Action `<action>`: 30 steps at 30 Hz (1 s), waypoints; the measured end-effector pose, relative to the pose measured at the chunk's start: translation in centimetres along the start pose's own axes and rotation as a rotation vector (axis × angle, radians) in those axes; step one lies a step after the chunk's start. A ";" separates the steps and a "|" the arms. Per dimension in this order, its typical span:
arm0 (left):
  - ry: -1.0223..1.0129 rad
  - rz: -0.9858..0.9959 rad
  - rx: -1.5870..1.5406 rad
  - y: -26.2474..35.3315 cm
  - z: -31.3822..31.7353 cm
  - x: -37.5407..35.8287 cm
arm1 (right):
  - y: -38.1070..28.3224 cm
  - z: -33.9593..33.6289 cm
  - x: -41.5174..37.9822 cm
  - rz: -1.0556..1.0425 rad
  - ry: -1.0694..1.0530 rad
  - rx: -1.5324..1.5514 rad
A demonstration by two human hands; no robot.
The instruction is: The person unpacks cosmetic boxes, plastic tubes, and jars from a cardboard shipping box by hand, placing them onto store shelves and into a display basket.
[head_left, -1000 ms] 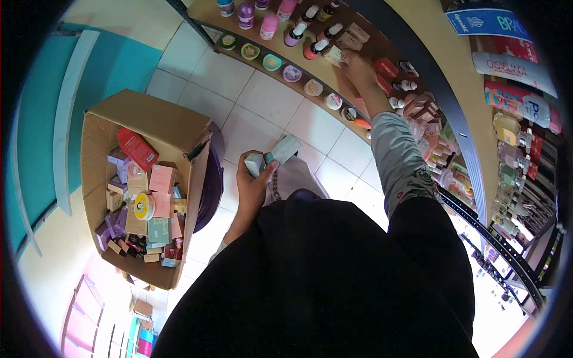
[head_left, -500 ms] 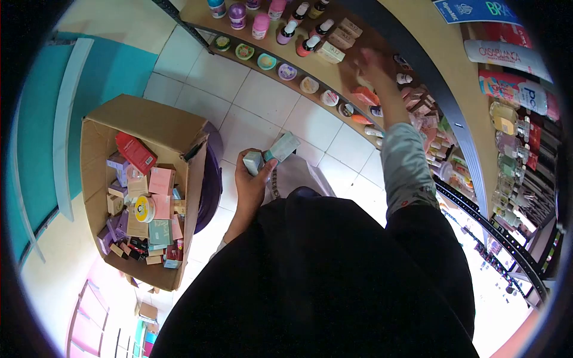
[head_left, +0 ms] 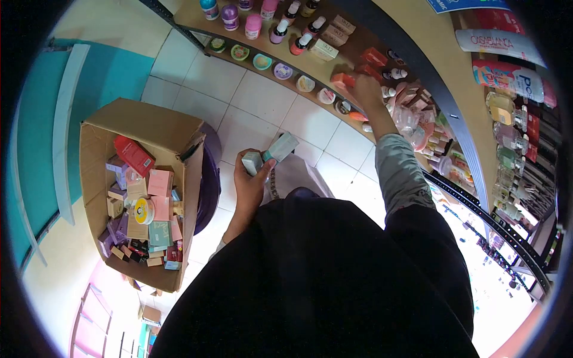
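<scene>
My left hand is closed around two small pale boxes near my lap. One white-and-green box sticks out to the upper right, and the other, a pale grey-green box, sits against the fingers. Over the shelf board my right hand has its fingers on a small orange-red box; the fingertips are partly hidden. Just beyond that hand, more orange-red boxes stand on the shelf. Cream SK12-type boxes and spray bottles are to its left.
A cardboard carton full of small cosmetic boxes stands at left, against a purple tub. Round tubs line the shelf's front edge. An upper shelf with bottles and tubes overhangs at right. White floor tiles lie between.
My right hand has come lower and nearer the shelf's front edge. An orange-red box has shifted left with it, uncovering other orange-red boxes behind. My left hand keeps its two boxes.
</scene>
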State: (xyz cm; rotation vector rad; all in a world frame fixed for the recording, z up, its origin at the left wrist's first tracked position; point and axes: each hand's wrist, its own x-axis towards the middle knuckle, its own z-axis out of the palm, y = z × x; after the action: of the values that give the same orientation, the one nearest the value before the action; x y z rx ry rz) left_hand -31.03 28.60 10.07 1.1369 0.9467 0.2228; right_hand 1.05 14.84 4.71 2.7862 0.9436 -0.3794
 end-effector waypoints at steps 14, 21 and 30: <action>-0.010 -0.027 0.010 0.4 0.5 -0.5 | 7.6 3.0 4.3 0.306 0.043 0.414; 0.002 -0.006 -0.050 0.3 0.7 -0.3 | 7.5 2.7 5.3 0.030 0.080 0.106; -0.003 -0.013 -0.053 0.3 0.4 0.1 | 2.6 -0.7 5.4 -0.003 -0.026 0.074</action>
State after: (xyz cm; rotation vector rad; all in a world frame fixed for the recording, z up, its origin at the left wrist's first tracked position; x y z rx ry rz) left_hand -30.63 28.52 10.31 1.0818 0.9398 0.2343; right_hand 6.91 16.04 3.96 2.8392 0.9466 -0.4599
